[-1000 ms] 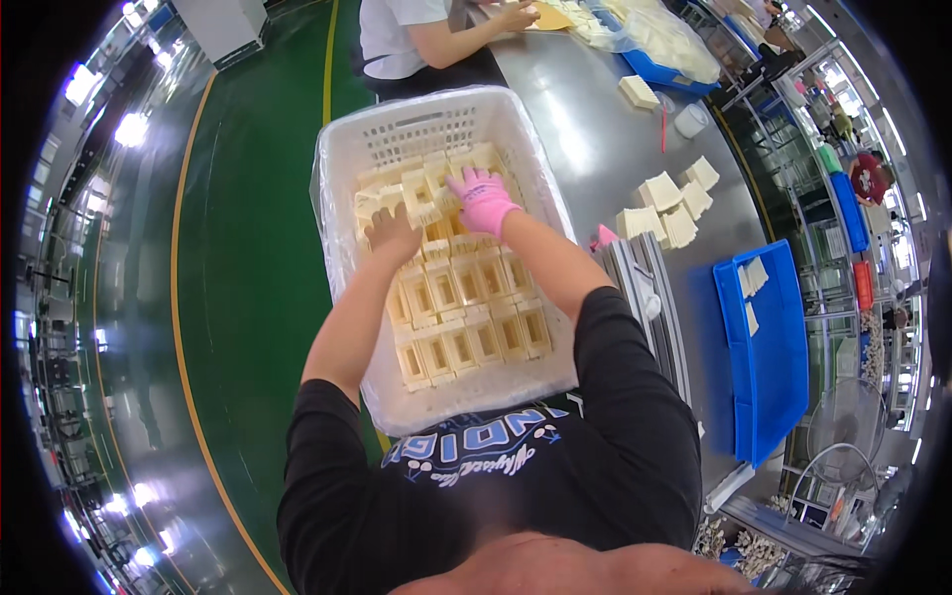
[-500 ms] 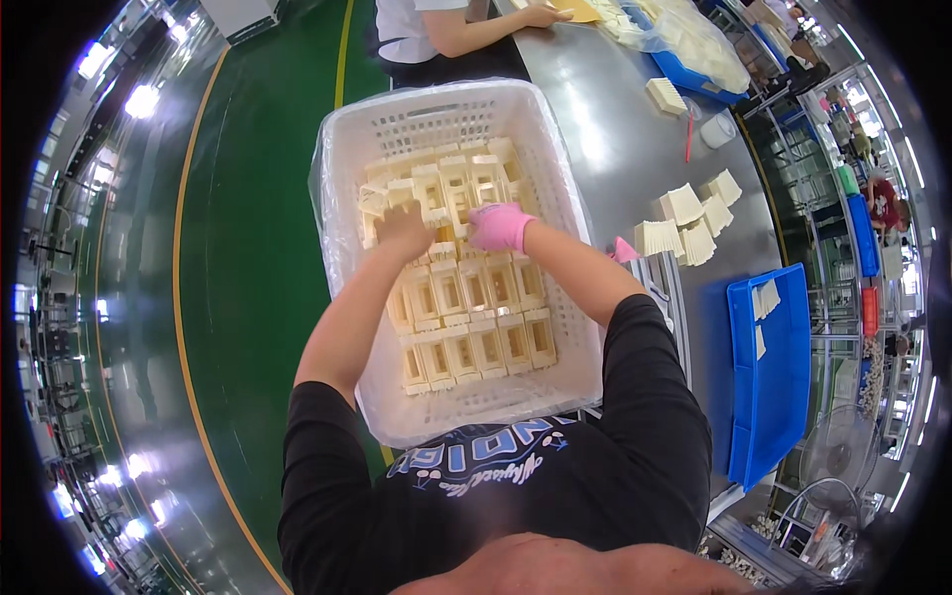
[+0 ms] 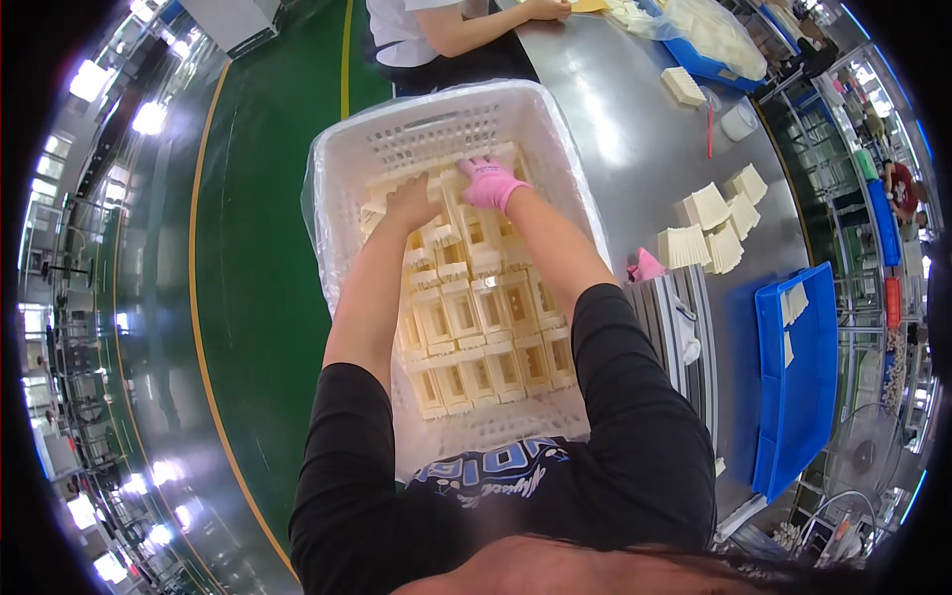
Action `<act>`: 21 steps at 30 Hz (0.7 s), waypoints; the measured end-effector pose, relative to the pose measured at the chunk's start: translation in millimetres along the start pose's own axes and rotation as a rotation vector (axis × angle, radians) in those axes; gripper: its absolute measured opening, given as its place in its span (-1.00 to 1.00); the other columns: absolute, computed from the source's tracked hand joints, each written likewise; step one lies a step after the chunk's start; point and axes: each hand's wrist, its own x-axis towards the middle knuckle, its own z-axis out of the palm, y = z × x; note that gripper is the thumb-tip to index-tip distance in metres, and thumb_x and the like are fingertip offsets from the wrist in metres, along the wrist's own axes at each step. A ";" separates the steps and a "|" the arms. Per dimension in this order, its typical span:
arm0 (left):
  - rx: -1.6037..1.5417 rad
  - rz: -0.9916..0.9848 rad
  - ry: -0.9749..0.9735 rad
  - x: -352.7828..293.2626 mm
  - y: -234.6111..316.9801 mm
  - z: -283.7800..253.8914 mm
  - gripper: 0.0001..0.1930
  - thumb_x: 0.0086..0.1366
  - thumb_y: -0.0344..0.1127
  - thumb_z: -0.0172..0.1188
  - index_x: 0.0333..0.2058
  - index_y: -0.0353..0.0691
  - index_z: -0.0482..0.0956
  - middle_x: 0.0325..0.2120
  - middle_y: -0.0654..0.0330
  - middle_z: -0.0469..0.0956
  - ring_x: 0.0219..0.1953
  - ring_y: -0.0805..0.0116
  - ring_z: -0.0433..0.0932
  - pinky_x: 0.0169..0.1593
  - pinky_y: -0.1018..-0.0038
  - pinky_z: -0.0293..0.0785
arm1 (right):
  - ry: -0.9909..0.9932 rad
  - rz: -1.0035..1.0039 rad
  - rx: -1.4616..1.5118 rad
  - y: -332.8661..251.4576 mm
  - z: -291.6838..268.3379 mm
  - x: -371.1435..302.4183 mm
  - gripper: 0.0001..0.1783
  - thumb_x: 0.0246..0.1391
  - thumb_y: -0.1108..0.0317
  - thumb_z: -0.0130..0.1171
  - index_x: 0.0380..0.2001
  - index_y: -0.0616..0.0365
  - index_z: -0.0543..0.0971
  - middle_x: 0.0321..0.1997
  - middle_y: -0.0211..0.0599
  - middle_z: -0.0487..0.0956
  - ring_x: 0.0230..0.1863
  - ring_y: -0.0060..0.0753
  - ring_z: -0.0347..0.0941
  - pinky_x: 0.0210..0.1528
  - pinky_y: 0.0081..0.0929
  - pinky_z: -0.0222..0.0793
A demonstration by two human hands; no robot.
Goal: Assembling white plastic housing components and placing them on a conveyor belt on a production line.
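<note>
Both my hands reach into a white perforated plastic basket (image 3: 342,149) lined with clear film. Inside stand rows of cream-coloured rectangular plastic frames (image 3: 466,297) with open middles. My bare left hand (image 3: 412,205) lies over the frames in the far left part, its fingers stretched out and their tips partly lost among the pieces. Beside it, my right hand (image 3: 489,183) in a pink glove rests on frames near the far wall, fingers spread. Below the hands, several frames sit unevenly, while the nearer rows stand close together.
To the right runs a metal table (image 3: 605,109) bearing cream ribbed pieces (image 3: 706,206), a white cup (image 3: 739,122) and a blue tray (image 3: 793,397). Metal rails (image 3: 684,337) lie by my right arm. Another person's arm (image 3: 476,30) rests at the table's far end. Green floor (image 3: 268,248) lies left.
My right hand has moved farther into the basket, toward its far wall, and its fingers have spread. My left hand has shifted slightly farther too. The whole view has shifted a little.
</note>
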 end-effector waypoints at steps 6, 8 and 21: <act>-0.162 0.078 -0.040 -0.3 2.5 5.9 -0.39 -0.09 -0.02 0.08 -0.02 -0.10 0.28 -0.01 0.06 0.26 0.03 0.14 0.25 0.02 0.13 0.11 | -0.381 0.038 0.150 5.8 -28.1 8.0 -0.55 -0.25 0.23 0.01 -0.16 0.02 0.44 -0.08 -0.19 0.43 -0.03 -0.17 0.33 -0.03 -0.30 0.25; -0.223 0.127 0.048 -3.9 6.5 8.7 -0.42 -0.09 -0.02 0.08 -0.05 -0.10 0.33 -0.02 0.06 0.27 0.03 0.15 0.25 0.01 0.14 0.12 | -0.400 0.025 0.194 7.9 -33.2 2.6 -0.57 -0.25 0.22 0.01 -0.20 0.04 0.47 -0.12 -0.18 0.46 -0.08 -0.18 0.38 -0.06 -0.31 0.28; -0.019 0.089 0.206 -36.4 28.7 6.5 -0.42 -0.01 0.03 0.07 -0.07 -0.21 0.31 -0.04 0.03 0.25 0.05 0.07 0.16 0.08 0.15 0.00 | -0.092 0.085 0.318 16.9 -36.0 -21.6 -0.51 -0.24 0.14 -0.05 -0.20 0.16 0.46 -0.19 0.04 0.45 -0.14 -0.07 0.38 -0.08 -0.35 0.26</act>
